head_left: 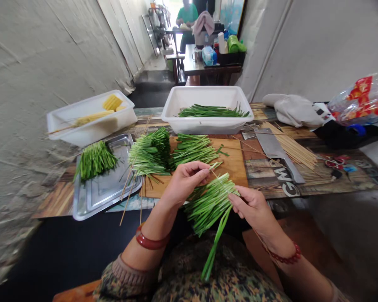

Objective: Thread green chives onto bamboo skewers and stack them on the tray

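A row of cut garlic chives [209,207] hangs side by side between my hands in front of the cutting board [236,157]. A thin skewer [218,176] shows at its upper end. My left hand [190,178] is closed in a pinch at the skewer, with short chive ends by the fingertips. My right hand [250,205] pinches the stalks at the row's right side; a few longer stalks dangle below it. On the board lie a thick stack of chives [153,151] and a looser pile of chives [193,149].
A metal tray [96,199] with a chive bundle [96,159] stands left. Behind are a white tub [204,125] of chives and a tub [94,134] with yellow skewered food. On the right lie a cleaver [272,144], bamboo skewers [297,151] and a cap [291,109]. A person [187,16] is farther back.
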`<state>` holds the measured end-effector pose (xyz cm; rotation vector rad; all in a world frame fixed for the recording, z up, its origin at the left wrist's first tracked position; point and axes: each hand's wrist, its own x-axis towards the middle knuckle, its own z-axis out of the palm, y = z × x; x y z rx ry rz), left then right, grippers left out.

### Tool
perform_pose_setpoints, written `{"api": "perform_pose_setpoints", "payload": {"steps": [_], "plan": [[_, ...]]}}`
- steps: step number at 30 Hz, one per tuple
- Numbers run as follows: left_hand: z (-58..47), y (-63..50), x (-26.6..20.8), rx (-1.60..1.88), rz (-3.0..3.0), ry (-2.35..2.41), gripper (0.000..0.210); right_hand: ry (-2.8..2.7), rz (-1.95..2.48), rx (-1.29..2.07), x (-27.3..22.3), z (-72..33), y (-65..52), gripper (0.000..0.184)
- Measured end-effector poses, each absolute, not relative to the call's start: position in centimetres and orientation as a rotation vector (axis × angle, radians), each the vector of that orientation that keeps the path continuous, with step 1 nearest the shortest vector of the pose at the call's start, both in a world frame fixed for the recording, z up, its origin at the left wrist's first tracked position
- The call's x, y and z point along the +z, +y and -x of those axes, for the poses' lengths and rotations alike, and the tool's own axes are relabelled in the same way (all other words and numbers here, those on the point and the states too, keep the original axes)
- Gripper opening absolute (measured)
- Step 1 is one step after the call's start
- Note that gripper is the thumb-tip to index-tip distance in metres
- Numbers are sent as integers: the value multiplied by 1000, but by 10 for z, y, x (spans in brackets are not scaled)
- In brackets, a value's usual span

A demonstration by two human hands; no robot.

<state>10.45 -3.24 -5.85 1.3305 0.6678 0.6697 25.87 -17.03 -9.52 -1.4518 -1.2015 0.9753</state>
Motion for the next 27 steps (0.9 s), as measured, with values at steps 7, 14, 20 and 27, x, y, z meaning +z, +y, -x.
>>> {"api": "perform_pose_setpoints", "payload": {"steps": [7, 14, 20, 27], "plan": [[-102, -31, -59, 698, -1386, 674, 22, -1216, 1451, 961, -94, -258, -169, 31], [-100, -32, -60, 654, -1384, 667, 23, -1230, 1447, 953, -93, -258, -171, 30], [-100, -32, -60, 654, -1379, 663, 23, -1253, 1443, 939, -95, -259, -173, 31], [-99, -33, -61, 614, -1396, 615, 20, -1244, 1431, 932, -94, -257, -173, 32]]}}
